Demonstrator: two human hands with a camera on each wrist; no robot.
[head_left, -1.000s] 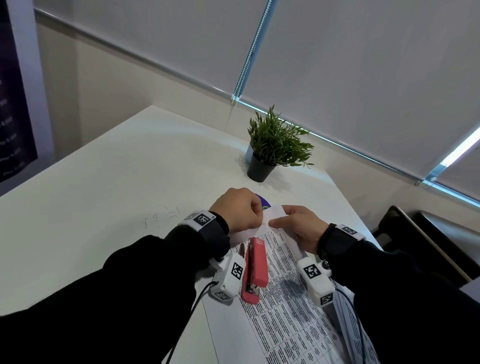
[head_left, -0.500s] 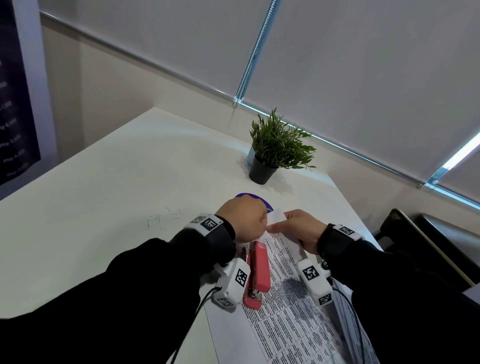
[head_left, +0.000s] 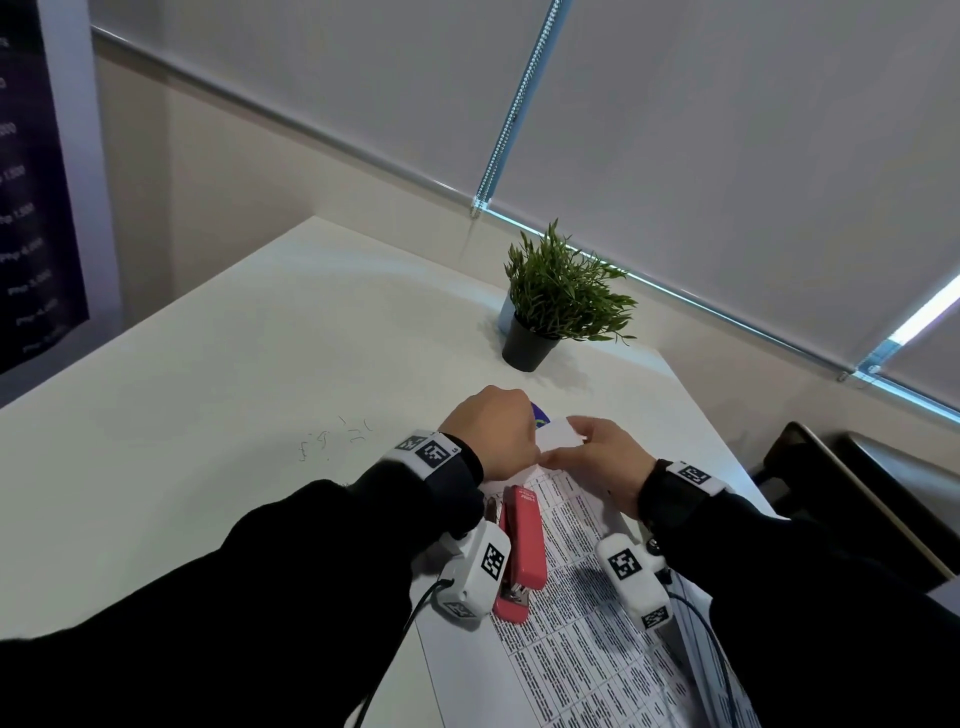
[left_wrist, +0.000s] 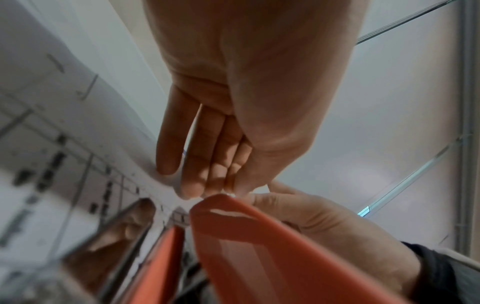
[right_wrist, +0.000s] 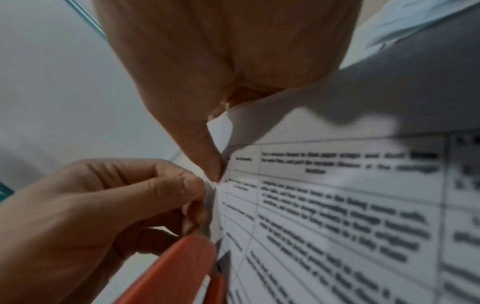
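Both the left hand (head_left: 491, 436) and the right hand (head_left: 605, 462) are pinching the top corner (head_left: 558, 434) of the printed sheets (head_left: 587, 649) lying on the table (head_left: 260, 389) under a red stapler (head_left: 524, 540), which, being light, limp and tear-prone, are probably needing a gentle grip at the edge.

Dark poster (head_left: 31, 208) lists "Php" prices, digits blurred; printed sheet (head_left: 571, 649) table text too blurred

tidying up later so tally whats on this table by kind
red stapler: 1
potted plant: 1
printed paper stack: 1
purple thing, mostly hidden: 1
bent staples: a scatter, too small to count
total: 4, plus the staples
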